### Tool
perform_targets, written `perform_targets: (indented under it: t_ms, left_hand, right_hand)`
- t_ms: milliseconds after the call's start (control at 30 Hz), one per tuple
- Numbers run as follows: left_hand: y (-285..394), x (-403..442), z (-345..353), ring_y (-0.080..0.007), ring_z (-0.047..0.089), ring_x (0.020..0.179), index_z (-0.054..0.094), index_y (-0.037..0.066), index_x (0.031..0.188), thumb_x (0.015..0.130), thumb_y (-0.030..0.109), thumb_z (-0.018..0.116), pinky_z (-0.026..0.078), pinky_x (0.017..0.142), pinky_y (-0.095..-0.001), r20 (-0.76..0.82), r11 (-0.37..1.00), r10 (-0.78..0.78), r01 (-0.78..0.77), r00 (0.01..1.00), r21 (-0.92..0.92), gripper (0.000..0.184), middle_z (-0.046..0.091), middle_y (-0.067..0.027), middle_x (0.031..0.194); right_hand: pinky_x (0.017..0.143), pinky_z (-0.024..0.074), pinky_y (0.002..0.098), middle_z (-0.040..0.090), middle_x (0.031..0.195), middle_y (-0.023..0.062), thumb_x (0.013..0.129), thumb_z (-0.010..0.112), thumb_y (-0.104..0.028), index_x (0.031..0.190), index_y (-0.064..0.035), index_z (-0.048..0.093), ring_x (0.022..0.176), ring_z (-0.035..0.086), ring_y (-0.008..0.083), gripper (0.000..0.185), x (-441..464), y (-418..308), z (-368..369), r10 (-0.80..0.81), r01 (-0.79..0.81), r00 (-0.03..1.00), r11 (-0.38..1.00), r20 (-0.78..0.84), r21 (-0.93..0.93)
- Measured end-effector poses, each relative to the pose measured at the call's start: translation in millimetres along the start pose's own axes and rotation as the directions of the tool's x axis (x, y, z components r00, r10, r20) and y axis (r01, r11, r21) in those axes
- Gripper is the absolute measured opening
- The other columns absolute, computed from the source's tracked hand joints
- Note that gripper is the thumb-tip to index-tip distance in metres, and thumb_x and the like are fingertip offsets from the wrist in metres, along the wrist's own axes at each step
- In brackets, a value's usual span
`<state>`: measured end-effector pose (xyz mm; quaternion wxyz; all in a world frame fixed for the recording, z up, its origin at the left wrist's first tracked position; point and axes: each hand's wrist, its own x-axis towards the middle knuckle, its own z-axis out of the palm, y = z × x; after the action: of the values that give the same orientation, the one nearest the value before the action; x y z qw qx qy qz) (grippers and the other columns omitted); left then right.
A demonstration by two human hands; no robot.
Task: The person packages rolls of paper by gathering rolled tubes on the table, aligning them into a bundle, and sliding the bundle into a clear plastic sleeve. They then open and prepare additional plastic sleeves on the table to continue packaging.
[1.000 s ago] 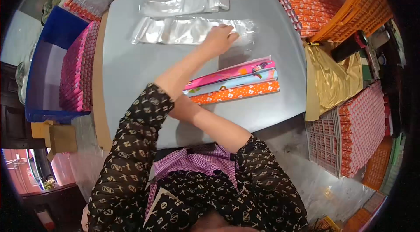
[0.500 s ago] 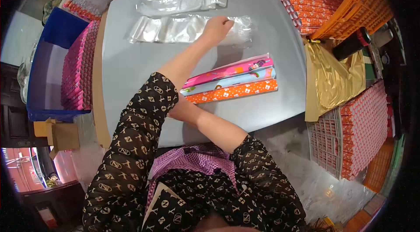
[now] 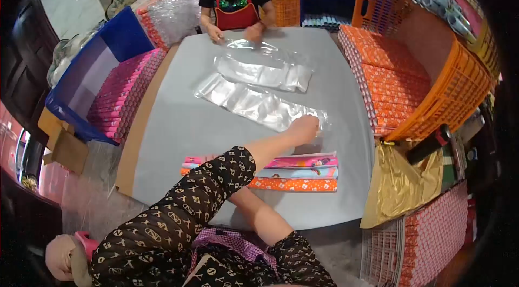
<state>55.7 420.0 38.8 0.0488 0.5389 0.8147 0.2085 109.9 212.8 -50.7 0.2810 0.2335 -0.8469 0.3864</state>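
My left hand (image 3: 305,128) reaches across to the right end of a stack of clear plastic bags (image 3: 254,104), its fingers closed at the bags' edge. Below it, three patterned paper rolls lie side by side: a pink roll (image 3: 308,161), a light blue roll (image 3: 319,172) and an orange roll (image 3: 297,185). My left sleeve crosses over the rolls and covers part of them. My right forearm (image 3: 254,210) passes under the left one, and the right hand is hidden behind that sleeve near the rolls.
Across the grey table (image 3: 173,124) a person in a red apron (image 3: 238,16) handles more clear bags (image 3: 265,73). A blue crate (image 3: 75,97) with pink rolls stands left. At right are an orange crate (image 3: 454,89) with orange rolls and gold sheeting (image 3: 405,184).
The view has tilted up, showing more of the person opposite. My left hand stays by the right end of the bag stack, which now slants down to the right.
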Motion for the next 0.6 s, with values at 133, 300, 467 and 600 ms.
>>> perform_targets:
  t_ms: [133, 300, 467, 600]
  left_hand:
    - [-2, 3, -15, -0.0383, 0.060, 0.085, 0.060, 0.001, 0.080, 0.079, 0.011, 0.061, 0.048, 0.073, -0.0449, -0.080, 0.981, -0.134, 0.121, 0.988, -0.153, 0.010, 0.063, -0.0195, 0.086]
    - [-3, -10, -48, -0.0390, 0.061, 0.085, 0.063, -0.002, 0.079, 0.077, 0.023, 0.067, 0.050, 0.075, -0.0439, -0.090, 0.972, -0.188, 0.172, 0.978, -0.158, 0.026, 0.064, -0.0215, 0.084]
    - [-10, -17, -55, -0.0281, 0.061, 0.064, 0.062, -0.001, 0.076, 0.078, 0.026, 0.064, 0.050, 0.057, -0.0371, 0.111, 0.826, -0.260, 0.281, 0.959, -0.488, 0.027, 0.062, -0.0147, 0.072]
    - [-12, -17, -52, -0.0173, 0.057, 0.052, 0.061, -0.003, 0.074, 0.081, 0.026, 0.058, 0.045, 0.042, -0.0307, 0.273, 0.458, -0.373, 0.432, 0.887, -0.777, 0.030, 0.058, -0.0101, 0.063]
  right_hand:
    - [0.102, 0.0371, 0.0395, 0.054, 0.126, 0.0099, 0.093, 0.050, -0.020, 0.123, -0.0096, 0.056, 0.120, 0.047, 0.0246, 0.032, 6, -30, -49, 0.138, -0.162, 0.986, 0.912, 0.088, 0.376]
    - [0.104, 0.0379, 0.0424, 0.056, 0.127, 0.0088, 0.092, 0.048, -0.021, 0.124, -0.0121, 0.057, 0.119, 0.051, 0.0283, 0.034, 10, -33, -51, 0.070, -0.082, 0.993, 0.988, 0.099, 0.130]
    - [0.107, 0.0354, 0.0434, 0.054, 0.131, 0.0084, 0.093, 0.047, -0.023, 0.127, -0.0127, 0.056, 0.125, 0.046, 0.0279, 0.037, 7, -32, -53, 0.108, -0.122, 0.974, 0.991, 0.200, 0.060]
    - [0.110, 0.0311, 0.0435, 0.052, 0.134, 0.0096, 0.094, 0.045, -0.025, 0.129, -0.0118, 0.054, 0.127, 0.043, 0.0285, 0.039, 7, -28, -50, 0.189, -0.240, 0.953, 0.948, 0.236, 0.209]
